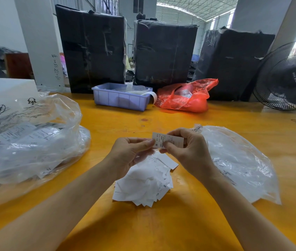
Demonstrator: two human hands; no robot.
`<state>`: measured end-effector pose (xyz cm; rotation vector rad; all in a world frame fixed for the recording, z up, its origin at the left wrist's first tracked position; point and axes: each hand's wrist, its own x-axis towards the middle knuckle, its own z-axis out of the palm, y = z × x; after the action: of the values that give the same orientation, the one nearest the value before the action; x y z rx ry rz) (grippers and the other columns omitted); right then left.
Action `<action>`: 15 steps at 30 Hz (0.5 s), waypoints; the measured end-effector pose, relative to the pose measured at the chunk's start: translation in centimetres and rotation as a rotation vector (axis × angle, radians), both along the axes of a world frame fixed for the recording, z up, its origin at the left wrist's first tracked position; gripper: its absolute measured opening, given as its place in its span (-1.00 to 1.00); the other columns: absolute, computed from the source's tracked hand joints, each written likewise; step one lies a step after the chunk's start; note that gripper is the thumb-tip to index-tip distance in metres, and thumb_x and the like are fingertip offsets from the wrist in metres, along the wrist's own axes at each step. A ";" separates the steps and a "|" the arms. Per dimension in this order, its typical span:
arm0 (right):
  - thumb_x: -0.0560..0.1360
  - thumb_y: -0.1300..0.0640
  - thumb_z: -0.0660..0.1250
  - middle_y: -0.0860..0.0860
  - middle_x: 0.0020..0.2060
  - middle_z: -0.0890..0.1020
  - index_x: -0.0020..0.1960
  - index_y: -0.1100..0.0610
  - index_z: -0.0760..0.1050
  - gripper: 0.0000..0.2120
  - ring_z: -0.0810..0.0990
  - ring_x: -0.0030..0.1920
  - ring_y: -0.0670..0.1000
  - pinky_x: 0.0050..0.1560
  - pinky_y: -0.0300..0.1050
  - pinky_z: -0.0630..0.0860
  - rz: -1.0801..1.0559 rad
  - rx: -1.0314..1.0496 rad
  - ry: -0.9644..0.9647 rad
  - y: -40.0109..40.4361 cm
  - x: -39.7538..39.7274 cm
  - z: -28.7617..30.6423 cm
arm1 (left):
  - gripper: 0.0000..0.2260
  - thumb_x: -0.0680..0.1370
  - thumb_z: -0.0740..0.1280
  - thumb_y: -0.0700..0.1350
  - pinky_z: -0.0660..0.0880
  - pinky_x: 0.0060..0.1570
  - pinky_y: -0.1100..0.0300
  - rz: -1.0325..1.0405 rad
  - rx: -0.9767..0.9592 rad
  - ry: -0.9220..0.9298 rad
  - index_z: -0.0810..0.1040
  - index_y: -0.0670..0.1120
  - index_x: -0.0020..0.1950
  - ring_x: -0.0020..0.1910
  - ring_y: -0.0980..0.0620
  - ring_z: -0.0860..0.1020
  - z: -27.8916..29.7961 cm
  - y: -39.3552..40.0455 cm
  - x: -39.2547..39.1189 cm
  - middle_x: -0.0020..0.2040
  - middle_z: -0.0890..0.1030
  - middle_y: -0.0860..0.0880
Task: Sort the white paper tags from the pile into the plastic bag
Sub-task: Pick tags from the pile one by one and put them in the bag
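A pile of white paper tags (143, 183) lies on the yellow table (161, 223) in front of me. Above it, both hands hold one white tag (169, 139) printed with an "M". My left hand (127, 154) pinches its left end between thumb and fingers. My right hand (185, 149) pinches its right part. A clear plastic bag (238, 163) holding white tags lies flat just right of my right hand. Another, larger clear bag (29, 142) with printed tags inside sits at the left.
A lilac plastic bin (120, 98) and a red plastic bag (185, 96) stand at the table's far side, before three black-wrapped bales (163, 51). A black fan (288, 77) is at the far right. A white sheet (2, 91) lies behind the left bag.
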<state>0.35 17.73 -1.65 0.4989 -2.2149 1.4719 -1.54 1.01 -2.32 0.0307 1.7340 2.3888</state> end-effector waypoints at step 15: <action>0.34 0.30 0.51 0.08 -0.25 0.67 -0.06 0.06 0.51 -0.72 0.68 -0.37 0.04 -0.24 0.06 0.62 0.111 0.071 -0.271 0.5 -0.2 -0.1 | -0.78 0.18 0.48 -0.21 0.59 -0.22 0.28 0.038 -0.093 0.148 0.65 -0.19 -0.20 -0.22 0.00 0.67 -0.3 0.3 0.1 -0.24 0.70 -0.12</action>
<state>0.11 18.22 -1.80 0.4753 -2.4914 1.6039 -1.48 1.28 -2.59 0.1674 1.9258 2.3835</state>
